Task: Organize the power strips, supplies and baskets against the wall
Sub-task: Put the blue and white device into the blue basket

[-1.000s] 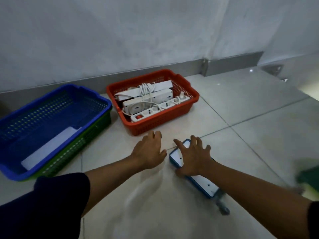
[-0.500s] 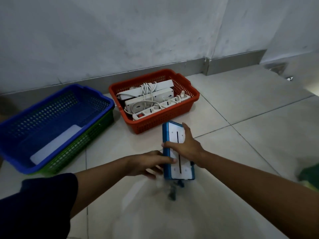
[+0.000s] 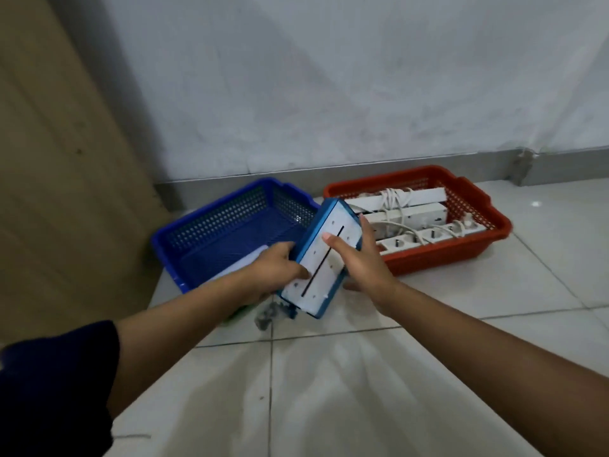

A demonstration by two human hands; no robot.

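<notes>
I hold a blue-and-white power strip (image 3: 324,255) tilted above the floor, its white underside with a black slot facing me. My left hand (image 3: 275,270) grips its left edge and my right hand (image 3: 361,262) clasps its right edge. Its dark plug and cord (image 3: 268,313) dangle under the near end. Just behind it sits a blue basket (image 3: 227,225) nested in a green one, with a flat white item (image 3: 244,262) inside. To the right stands a red basket (image 3: 461,206) filled with white power strips (image 3: 425,219) and coiled cords.
A grey-white wall (image 3: 329,77) with a metal skirting (image 3: 362,171) runs behind both baskets. A tan panel (image 3: 59,159) stands at the left beside the blue basket. Pale floor tiles (image 3: 362,390) stretch in front and to the right.
The strip was lying on the floor under my right hand. Both hands have taken hold of it, lifted it and carried it left toward the blue basket; my view has swung left.
</notes>
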